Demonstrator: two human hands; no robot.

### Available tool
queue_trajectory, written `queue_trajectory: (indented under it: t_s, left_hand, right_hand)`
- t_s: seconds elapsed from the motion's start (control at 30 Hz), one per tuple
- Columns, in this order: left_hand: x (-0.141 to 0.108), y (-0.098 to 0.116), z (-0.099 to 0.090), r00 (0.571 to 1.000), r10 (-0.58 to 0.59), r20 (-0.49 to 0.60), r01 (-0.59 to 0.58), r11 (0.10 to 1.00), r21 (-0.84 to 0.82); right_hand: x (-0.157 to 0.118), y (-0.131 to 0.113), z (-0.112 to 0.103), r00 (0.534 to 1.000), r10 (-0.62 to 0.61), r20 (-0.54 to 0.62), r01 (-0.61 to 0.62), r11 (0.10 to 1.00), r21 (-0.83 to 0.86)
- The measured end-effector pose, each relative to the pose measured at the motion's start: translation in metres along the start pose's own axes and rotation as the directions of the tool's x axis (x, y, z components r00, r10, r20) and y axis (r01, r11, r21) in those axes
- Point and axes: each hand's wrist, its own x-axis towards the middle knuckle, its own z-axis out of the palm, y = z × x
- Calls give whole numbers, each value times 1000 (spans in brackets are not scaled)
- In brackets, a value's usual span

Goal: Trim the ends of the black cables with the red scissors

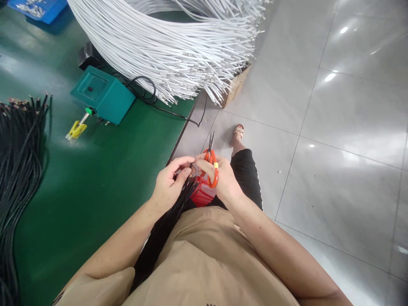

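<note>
Orange-handled scissors (211, 159) are in my right hand (225, 176), blades pointing away from me. The fingertips of that hand meet those of my left hand (170, 182) in front of my belly. Between finger and thumb, my left hand pinches the end of a black cable (191, 165). A bundle of black cables (180, 204) runs down over my lap beneath the left wrist. Just under both hands sits a red plastic container (203, 193), partly covered by them.
On the green table (105, 182) stand a teal box-shaped device (103, 94) with a yellow clip (76, 129) and another pile of black cables (22, 157). A large coil of white cables (178, 51) overhangs the table edge above a cardboard box (236, 87). A blue tray (51, 12) is at top left.
</note>
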Motion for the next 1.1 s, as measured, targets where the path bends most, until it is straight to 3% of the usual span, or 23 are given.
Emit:
queue_trajectory:
  t_s: [0.47, 0.7, 0.9, 1.1]
  left_hand:
    - [-2, 1, 2, 988, -72, -140, 77, 997, 29]
    - [-1, 4, 3, 983, -76, -166, 88, 994, 62]
    - [-1, 5, 4, 980, -68, -186, 85, 993, 83]
    - [-1, 3, 5, 979, -61, -192, 85, 989, 122]
  right_hand:
    - [-1, 4, 2, 999, 7, -39, -6, 1000, 18]
    - [-6, 2, 2, 961, -153, -232, 114, 978, -173]
    - [-8, 3, 0, 961, -252, -115, 192, 905, -380]
    - [-4, 4, -4, 960, -259, -106, 183, 869, -459]
